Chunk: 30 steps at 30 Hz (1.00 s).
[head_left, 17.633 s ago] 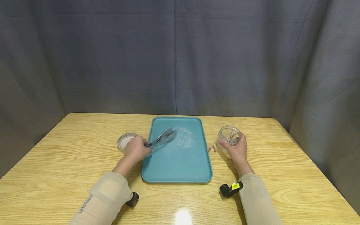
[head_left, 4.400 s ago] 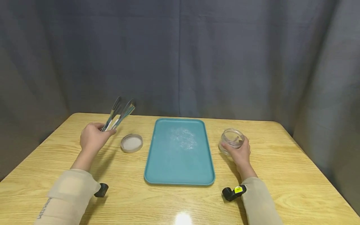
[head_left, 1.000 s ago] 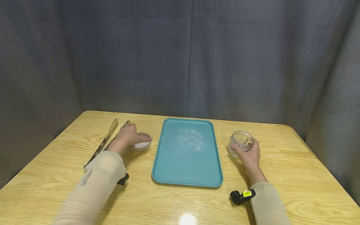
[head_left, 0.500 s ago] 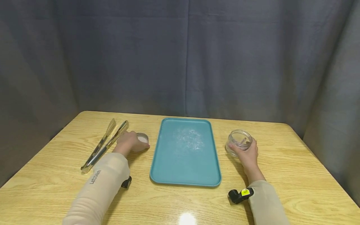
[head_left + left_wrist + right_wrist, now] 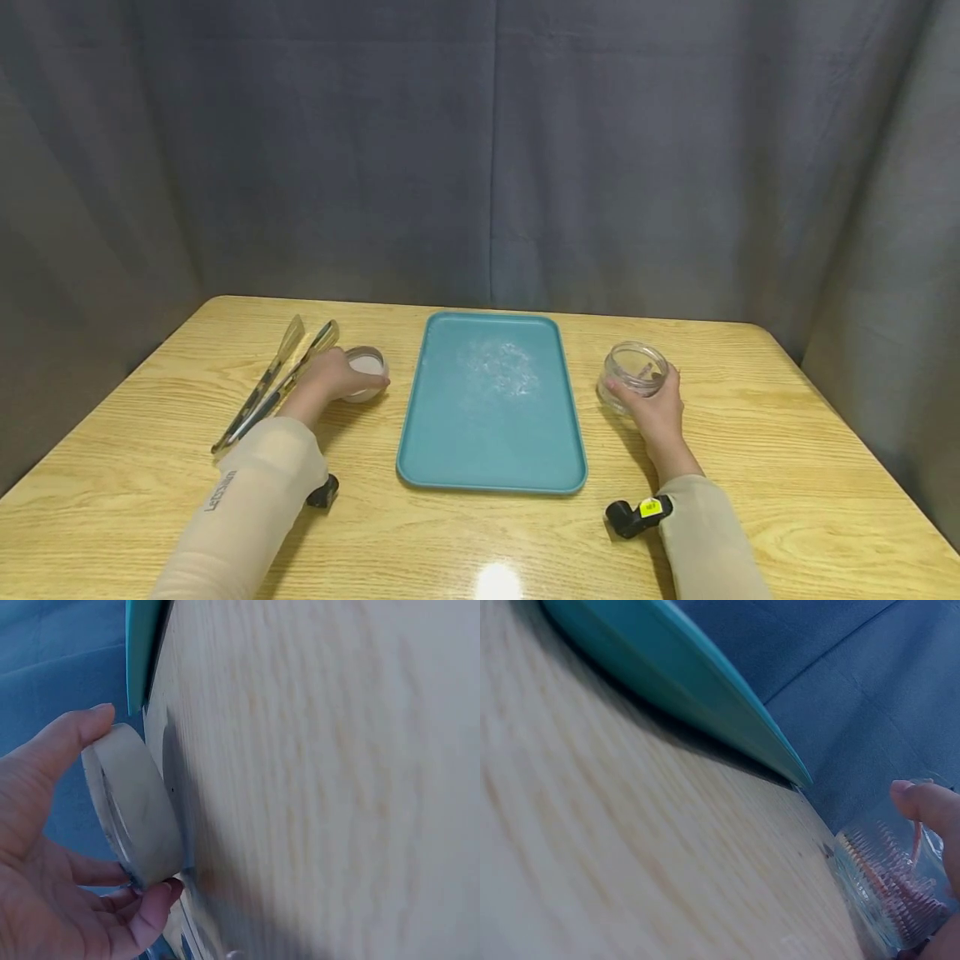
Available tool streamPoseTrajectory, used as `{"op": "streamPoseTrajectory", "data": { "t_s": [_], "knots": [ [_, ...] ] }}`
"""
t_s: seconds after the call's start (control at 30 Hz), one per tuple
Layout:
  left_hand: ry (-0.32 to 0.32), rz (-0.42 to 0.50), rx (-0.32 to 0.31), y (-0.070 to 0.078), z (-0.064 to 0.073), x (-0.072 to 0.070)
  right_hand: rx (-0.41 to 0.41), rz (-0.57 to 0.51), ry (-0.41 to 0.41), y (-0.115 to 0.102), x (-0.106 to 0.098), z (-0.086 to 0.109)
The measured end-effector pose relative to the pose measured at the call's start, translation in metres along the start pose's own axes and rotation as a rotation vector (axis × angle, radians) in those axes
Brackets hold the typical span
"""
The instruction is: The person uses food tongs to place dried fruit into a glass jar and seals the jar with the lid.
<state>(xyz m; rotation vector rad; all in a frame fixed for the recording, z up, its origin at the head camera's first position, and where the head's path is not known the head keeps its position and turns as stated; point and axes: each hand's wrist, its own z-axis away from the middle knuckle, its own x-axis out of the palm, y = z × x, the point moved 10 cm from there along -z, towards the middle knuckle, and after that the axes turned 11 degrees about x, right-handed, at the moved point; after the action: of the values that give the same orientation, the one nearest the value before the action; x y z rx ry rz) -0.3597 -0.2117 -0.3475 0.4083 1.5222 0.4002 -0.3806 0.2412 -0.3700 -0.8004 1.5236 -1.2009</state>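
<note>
In the head view my left hand holds a round jar lid left of the tray. The left wrist view shows thumb and fingers on opposite sides of the lid's rim, which is raised off the table and casts a shadow. My right hand grips a lidless clear glass jar standing right of the tray. Pinkish ridged, worm-like strands lie inside the jar in the right wrist view. Metal tongs lie spread on the table beside my left hand, partly hidden by the left forearm.
A teal tray with whitish powdery marks lies mid-table between both hands. The wooden table runs back to a grey curtain. A small black device sits at each wrist.
First my left hand held the tongs over the tray and a pinkish strand lay at its right edge; that strand is gone. The tongs now lie left, and my left hand has taken the lid.
</note>
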Motion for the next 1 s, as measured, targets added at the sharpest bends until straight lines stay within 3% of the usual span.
{"op": "streamPoseTrajectory", "data": {
  "t_s": [0.3,0.53,0.67,0.8,0.87,0.93,1.0],
  "knots": [
    [0.057,0.058,0.034,0.001,-0.004,-0.003,-0.008,-0.052,0.064,0.002,-0.014,-0.001],
    [0.126,0.13,0.074,0.011,-0.008,-0.006,0.003,-0.101,0.118,0.002,-0.025,-0.004],
    [0.172,0.134,0.074,0.015,-0.012,-0.01,-0.008,-0.109,0.105,-0.005,-0.022,-0.005],
    [0.194,0.203,0.081,0.021,-0.014,-0.014,-0.045,-0.132,0.084,-0.018,-0.016,-0.007],
    [0.207,0.254,0.095,0.027,-0.014,-0.017,-0.077,-0.126,0.074,-0.025,-0.012,-0.012],
    [0.219,0.291,0.122,0.034,-0.016,-0.021,-0.125,-0.128,0.083,-0.022,-0.009,-0.029],
    [0.228,0.31,0.149,0.042,-0.018,-0.024,-0.135,-0.133,0.08,-0.032,-0.006,-0.031]
  ]
}}
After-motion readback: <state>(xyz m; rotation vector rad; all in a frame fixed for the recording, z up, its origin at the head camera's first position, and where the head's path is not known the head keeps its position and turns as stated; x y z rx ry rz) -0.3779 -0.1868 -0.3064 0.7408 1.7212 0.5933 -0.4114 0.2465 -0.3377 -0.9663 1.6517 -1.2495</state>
